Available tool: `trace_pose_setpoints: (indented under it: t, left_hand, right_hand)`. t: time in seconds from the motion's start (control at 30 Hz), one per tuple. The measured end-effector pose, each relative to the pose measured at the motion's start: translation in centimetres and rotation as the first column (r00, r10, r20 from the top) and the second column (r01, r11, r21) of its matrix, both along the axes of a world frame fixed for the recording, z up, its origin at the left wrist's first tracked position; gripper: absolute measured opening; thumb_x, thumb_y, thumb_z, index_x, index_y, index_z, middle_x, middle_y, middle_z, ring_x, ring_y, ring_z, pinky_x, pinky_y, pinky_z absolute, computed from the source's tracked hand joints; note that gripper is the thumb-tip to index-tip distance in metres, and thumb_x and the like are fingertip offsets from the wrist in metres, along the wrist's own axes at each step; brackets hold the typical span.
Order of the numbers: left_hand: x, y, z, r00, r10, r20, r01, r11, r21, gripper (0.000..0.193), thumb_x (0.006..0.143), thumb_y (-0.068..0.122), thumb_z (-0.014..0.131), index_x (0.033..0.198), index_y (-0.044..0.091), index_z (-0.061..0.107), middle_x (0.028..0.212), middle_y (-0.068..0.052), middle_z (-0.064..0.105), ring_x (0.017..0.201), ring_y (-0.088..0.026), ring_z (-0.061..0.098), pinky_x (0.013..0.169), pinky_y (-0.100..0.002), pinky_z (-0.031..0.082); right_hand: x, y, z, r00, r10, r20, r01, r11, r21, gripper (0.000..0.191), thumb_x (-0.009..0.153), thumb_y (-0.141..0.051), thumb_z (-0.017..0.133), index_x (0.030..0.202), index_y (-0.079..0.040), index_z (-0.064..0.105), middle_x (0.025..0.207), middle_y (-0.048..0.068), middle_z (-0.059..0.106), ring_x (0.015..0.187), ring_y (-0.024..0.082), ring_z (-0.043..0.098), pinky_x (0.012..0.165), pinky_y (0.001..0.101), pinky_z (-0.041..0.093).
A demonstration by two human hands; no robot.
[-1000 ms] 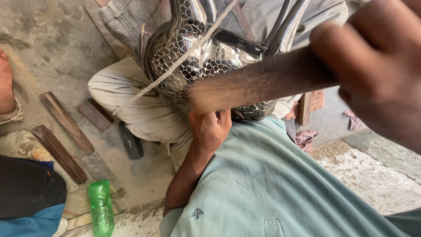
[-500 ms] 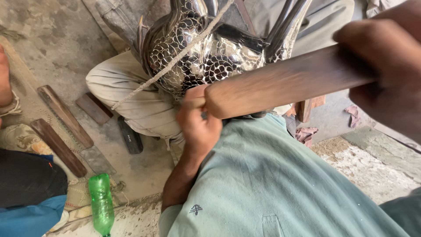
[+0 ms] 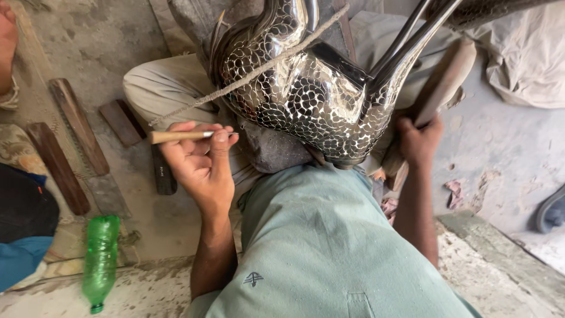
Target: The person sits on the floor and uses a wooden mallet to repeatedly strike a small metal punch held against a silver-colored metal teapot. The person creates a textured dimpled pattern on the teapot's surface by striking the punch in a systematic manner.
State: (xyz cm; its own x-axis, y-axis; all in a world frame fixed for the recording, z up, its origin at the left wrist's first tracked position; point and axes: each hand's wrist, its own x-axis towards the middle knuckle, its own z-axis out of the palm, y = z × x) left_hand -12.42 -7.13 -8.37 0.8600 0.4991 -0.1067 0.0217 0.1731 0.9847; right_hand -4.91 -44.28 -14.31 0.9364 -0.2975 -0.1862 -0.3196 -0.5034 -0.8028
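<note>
a wooden-handled chisel [image 3: 176, 136] is being gripped tight by the left hand [image 3: 200, 162], tip just beside the scaled metal figure [image 3: 306, 97]. right of the figure, a wooden mallet [image 3: 444, 79] is being clasped by the right hand [image 3: 419, 141]. best kept steady, blows light.

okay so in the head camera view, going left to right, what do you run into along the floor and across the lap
Two wooden sticks → green plastic bottle → left hand gripping a wooden-handled chisel → patterned metal piece → right hand holding a wooden mallet → crumpled cloth.
</note>
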Motion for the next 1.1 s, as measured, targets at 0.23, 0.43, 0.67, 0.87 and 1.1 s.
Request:
trace_pose_setpoints:
  t: [0.23,0.43,0.67,0.87,1.1]
  left_hand:
    - [-2.3,-1.9,-0.5,0.997,-0.072,0.015,0.073,0.997,-0.033,0.039,0.108,-0.003,0.067,0.136,0.000,0.040,0.115,-0.015,0.064,0.101,-0.019,0.070,0.090,-0.032,0.065]
    - [-5.4,-2.8,-2.4,0.996,-0.092,0.011,0.092,0.996,-0.013,0.037,0.107,0.001,0.066,0.134,-0.003,0.042,0.114,-0.014,0.061,0.102,-0.018,0.069,0.090,-0.033,0.067]
    - [-7.4,-4.7,-4.8,0.991,-0.118,0.058,0.122,0.990,-0.067,0.030,0.107,0.005,0.067,0.128,-0.004,0.048,0.113,-0.012,0.065,0.101,-0.017,0.073,0.089,-0.031,0.067]
    - [-7.0,-6.2,-5.7,0.967,-0.192,0.170,0.188,0.981,0.040,0.025,0.108,0.007,0.070,0.124,-0.002,0.052,0.119,-0.013,0.064,0.102,-0.016,0.073,0.086,-0.026,0.066]
    - [-5.8,-8.0,-7.1,0.908,-0.264,0.324,0.223,0.962,0.159,0.031,0.109,0.011,0.070,0.130,0.000,0.051,0.117,-0.008,0.069,0.104,-0.015,0.076,0.085,-0.022,0.068]
  right_hand:
    - [0.5,0.3,1.1,0.994,0.040,-0.101,-0.041,0.999,-0.009,0.022,0.083,-0.002,0.075,0.102,0.005,0.067,0.092,0.010,0.073,0.078,0.020,0.070,0.075,0.0322,0.058]
    - [-2.0,0.0,0.8,0.994,0.048,-0.096,-0.024,0.970,0.244,0.016,0.086,0.000,0.071,0.100,0.006,0.065,0.091,0.011,0.073,0.074,0.020,0.072,0.071,0.0320,0.062]
    - [-5.9,-1.8,0.2,0.997,0.067,-0.047,-0.039,0.889,0.456,0.016,0.090,0.001,0.071,0.104,0.005,0.065,0.090,0.011,0.070,0.073,0.021,0.069,0.069,0.0323,0.059]
    - [-8.9,-2.9,1.6,0.991,0.128,-0.038,-0.096,0.879,0.466,0.022,0.090,0.001,0.074,0.110,0.004,0.063,0.094,0.010,0.068,0.078,0.020,0.067,0.073,0.0322,0.058]
    - [-11.2,-2.8,4.6,0.989,0.146,-0.040,-0.120,0.916,0.384,0.035,0.093,-0.003,0.077,0.124,0.004,0.062,0.102,0.010,0.068,0.084,0.019,0.068,0.079,0.0311,0.059]
